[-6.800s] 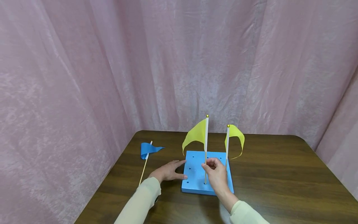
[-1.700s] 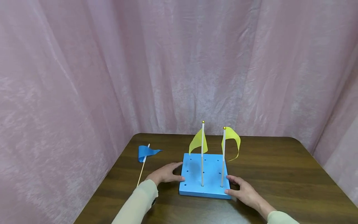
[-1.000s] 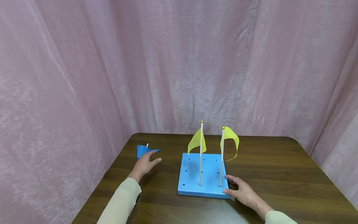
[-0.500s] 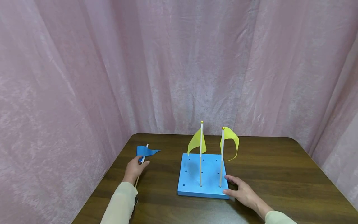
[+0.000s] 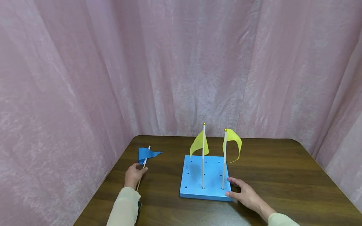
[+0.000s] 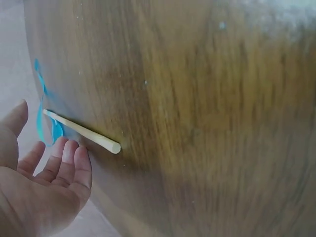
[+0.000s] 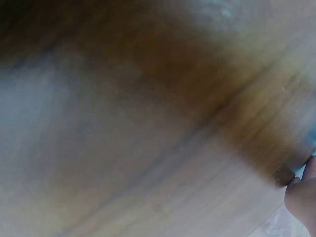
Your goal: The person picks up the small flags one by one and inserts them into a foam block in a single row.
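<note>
My left hand (image 5: 134,174) is beside the stick of a blue pennant flag (image 5: 147,153) lying on the table at the left. In the left wrist view the thumb stands apart from the bent fingers (image 6: 68,163), and the bare wooden stick (image 6: 84,131) lies just beyond them, not enclosed. My right hand (image 5: 246,194) touches the right edge of a light blue block (image 5: 195,180) with thumb and fingertips spread. Two yellow flags, one in the middle (image 5: 199,143) and one at the right (image 5: 233,135), stand upright in holes along the block's near side.
Several other small holes show in the block's top. The brown wooden table (image 5: 271,169) extends to the right and in front. Pink curtains (image 5: 181,69) hang behind and beside it. The right wrist view shows mostly blurred table.
Earlier the right hand held the middle yellow flag's stick; later it moved to the block's right edge. My left hand left the block, reached the blue flag, then drew back along its stick.
</note>
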A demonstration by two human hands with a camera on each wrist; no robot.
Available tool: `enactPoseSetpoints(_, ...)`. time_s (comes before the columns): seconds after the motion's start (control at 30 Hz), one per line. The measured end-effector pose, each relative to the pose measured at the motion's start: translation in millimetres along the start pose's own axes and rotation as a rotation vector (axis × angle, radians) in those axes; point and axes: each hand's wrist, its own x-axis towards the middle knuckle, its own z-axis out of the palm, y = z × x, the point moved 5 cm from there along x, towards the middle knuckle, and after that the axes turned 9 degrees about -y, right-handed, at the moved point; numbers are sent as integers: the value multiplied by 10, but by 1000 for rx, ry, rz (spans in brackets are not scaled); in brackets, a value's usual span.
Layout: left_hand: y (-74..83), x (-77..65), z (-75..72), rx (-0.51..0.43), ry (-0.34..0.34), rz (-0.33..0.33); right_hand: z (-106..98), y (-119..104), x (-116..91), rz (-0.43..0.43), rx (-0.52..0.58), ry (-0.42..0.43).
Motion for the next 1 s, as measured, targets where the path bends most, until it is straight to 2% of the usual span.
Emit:
enactPoseSetpoints(0.33,17,-69,86,-44,51,-59,-3,18,-6,9,6,-5)
enactPoseSetpoints(0.5,-22,-104,90,-54,88,-77,-3,12,-5,3,15,-9)
enactPoseSetpoints(0.77,-85,-121,101,-83,168,-43,-15,-10,-17,-27,27,8)
enactPoseSetpoints(1.0,-106,-128,98,-72,223,-26,-1,4,-6,-21,22,4)
